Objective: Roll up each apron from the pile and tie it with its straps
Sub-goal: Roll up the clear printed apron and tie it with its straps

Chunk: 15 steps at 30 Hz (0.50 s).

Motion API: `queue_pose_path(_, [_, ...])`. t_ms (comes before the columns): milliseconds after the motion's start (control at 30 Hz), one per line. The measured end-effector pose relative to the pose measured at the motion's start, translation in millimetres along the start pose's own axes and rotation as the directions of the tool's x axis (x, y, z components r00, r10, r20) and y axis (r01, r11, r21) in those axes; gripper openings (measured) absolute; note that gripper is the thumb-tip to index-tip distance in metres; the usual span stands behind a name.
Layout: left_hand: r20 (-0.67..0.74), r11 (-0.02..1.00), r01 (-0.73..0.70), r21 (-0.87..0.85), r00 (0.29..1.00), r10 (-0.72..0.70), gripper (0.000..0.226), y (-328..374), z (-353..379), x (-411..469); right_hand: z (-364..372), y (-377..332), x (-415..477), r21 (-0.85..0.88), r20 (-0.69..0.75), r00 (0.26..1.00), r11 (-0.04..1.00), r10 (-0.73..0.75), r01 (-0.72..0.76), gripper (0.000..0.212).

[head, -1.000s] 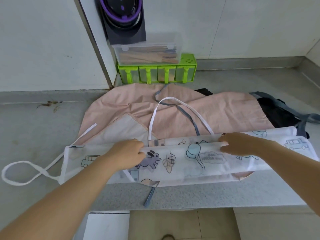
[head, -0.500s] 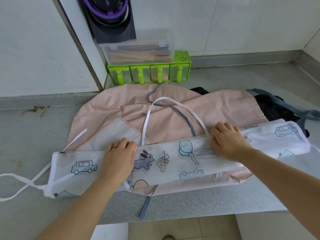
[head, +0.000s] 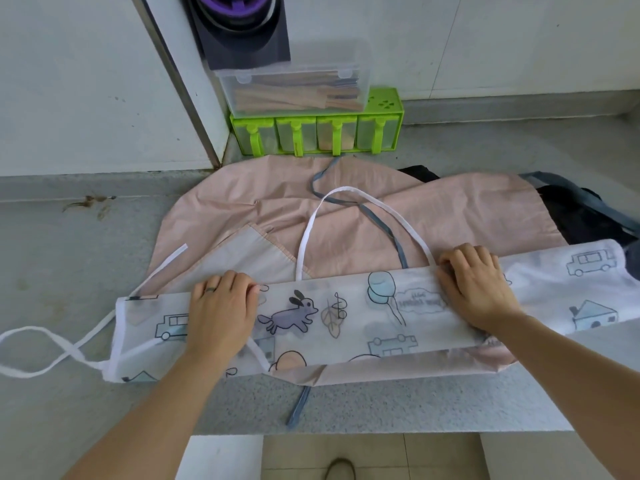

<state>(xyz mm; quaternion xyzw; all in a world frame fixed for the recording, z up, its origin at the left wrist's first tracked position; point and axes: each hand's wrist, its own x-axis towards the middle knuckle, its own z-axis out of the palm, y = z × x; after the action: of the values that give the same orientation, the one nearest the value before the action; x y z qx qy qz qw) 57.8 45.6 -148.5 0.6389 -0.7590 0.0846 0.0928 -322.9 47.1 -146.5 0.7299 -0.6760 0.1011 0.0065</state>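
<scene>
Both hands curl on the folded apron

The left hand [head: 221, 306] and right hand [head: 479, 287] sit on the printed apron [head: 346, 317], a folded band lying across the pink apron [head: 450, 216] near the counter's [head: 69, 258] front edge. Their fingers, flatter half a second ago, now hook over and grip its far fold.

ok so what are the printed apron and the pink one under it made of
The printed apron looks like a thin, matt, semi-translucent white sheet, perhaps non-woven or light coated fabric; the layers beneath show through it. The pink apron looks like woven cotton-type cloth, matt, with soft creases and a stitched hem.
</scene>
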Motion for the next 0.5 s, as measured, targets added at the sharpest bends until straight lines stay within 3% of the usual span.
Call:
queue_pose_path(100, [0.03, 0.998, 0.003, 0.057, 1.0, -0.004, 0.038, -3, 0, 1, -8, -22, 4, -0.119, -0.029, 1.0, 0.993, -0.004, 0.0, 0.039])
queue_pose_path(200, [0.031, 0.999, -0.025, 0.023, 0.999, 0.024, 0.036, 0, 0, 4, -4, -65, 2, 0.04, 0.002, 0.979, 0.978, -0.204, 0.204, 0.043])
queue_pose_path(267, [0.024, 0.999, -0.043, -0.028, 0.999, 0.044, 0.035, -4, 0, 3, 8, -84, -7, 0.105, 0.129, 0.944, 0.951, -0.304, 0.292, 0.046])
queue_pose_path(367, [0.011, 0.999, -0.025, -0.04, 1.0, 0.025, 0.035, -32, 2, -7, 18, -85, -13, 0.038, 0.223, 0.935, 0.961, -0.276, 0.275, 0.056])
queue_pose_path(500, [-0.022, 0.994, 0.02, 0.105, 1.0, -0.018, 0.038, -72, 3, -27, 18, -85, -14, -0.003, 0.258, 0.933, 0.965, -0.252, 0.262, 0.061])
